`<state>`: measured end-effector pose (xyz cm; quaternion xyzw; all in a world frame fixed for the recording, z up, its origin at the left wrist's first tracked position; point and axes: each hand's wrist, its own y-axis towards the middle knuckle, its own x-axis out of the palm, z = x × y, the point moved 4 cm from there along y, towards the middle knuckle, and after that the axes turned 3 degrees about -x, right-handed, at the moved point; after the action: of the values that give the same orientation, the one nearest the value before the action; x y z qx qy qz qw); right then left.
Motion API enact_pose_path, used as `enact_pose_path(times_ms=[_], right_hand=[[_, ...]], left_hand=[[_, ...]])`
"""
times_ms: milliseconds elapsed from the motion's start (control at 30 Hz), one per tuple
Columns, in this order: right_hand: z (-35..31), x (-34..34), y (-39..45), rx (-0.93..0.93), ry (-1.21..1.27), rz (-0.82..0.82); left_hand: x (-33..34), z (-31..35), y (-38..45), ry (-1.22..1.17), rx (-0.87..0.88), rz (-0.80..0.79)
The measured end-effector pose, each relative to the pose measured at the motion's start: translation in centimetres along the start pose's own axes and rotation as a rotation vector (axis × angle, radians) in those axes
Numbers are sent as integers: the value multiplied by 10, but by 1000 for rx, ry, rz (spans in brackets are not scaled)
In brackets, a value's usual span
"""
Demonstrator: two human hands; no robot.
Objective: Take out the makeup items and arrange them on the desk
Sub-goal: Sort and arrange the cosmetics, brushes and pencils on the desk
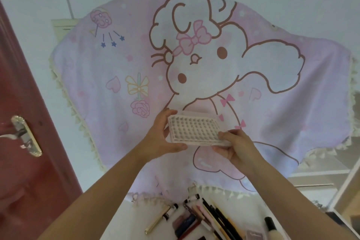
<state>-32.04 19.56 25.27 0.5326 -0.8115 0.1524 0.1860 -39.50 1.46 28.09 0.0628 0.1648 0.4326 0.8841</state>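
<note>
— Where are your hands?

— You have both arms stretched up and forward, lifted above the desk (124,218). Your left hand (162,135) grips the left end of the lash box (194,129), fingers curled over its top edge and thumb hooked under the bottom. Your right hand (236,148) pinches the lower right corner, thumb on the front face, the other fingers bent behind it.

— And where's the box?

— You hold it up in the air between both hands, tilted, its gridded face toward you, in front of the pink cartoon cloth (194,60) on the wall.

— What about the rest?

— Below your forearms, brushes (220,218) and pens lie fanned side by side on the desk, a gold tube (156,220) to their left, a round brush (272,228) to their right. A red door (29,103) stands at your left.
</note>
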Motion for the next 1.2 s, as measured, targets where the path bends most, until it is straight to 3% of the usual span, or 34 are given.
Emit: enact_pose_path(times_ms=[67,167,200,300,600,767,867,1000,1100,1200], right_hand=[[2,-2,-3,22,-197,-64],[-6,-5,-8,-184,-1045,-234],[-8,-1,-10,-255,-1215,-344],[-5,11,-18,-288,-1415,-636],[31,2,-29,-235,-1432,-671],[65,-12,-28,-79,-1365,-749],[82,-18,-28,79,-1140,-792],[108,-32,-21,202,-863,-650],[137,-37,-31,130,-1104,-814],[156,-50,-39,269,-1191,-945]], left_hand=[[-5,-8,1,-52,-22,24],[-5,-19,-2,-94,-69,-20],[-2,-22,-3,-96,-80,-54],[10,-28,-7,-109,-92,-145],[32,-59,-36,-157,-175,-233],[42,-92,-60,-298,-284,-200],[44,-112,-79,-385,-337,-176],[49,-149,-110,-564,-451,-143],[58,-178,-132,-695,-531,-74],[61,-198,-147,-752,-593,89]])
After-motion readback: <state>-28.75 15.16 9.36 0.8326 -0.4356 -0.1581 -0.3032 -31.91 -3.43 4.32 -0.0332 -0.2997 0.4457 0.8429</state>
